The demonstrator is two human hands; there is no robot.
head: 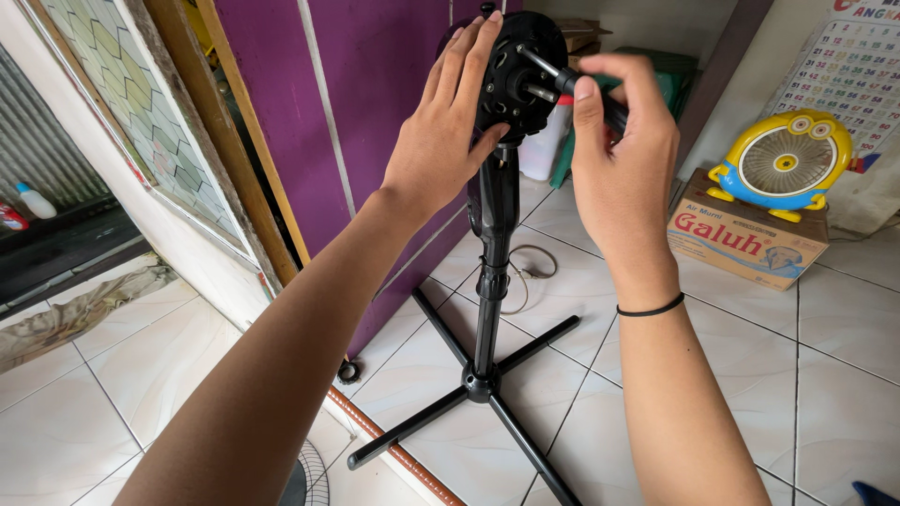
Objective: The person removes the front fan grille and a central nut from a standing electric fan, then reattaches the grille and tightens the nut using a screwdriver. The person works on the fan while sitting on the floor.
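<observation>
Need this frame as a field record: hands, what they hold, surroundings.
left hand: steadies black motor housing from its left side
right hand: grips black-handled tool, tip at the housing
stand: black pole on cross base, upright on tiled floor
right wrist: black band
nearby: yellow-and-blue small fan on cardboard box, purple door

Bright, even daylight fills the room, with soft sheen on the white floor tiles [844, 412] below the fingers. Focus is sharp throughout. Straight lines bow slightly toward the frame edges.
</observation>
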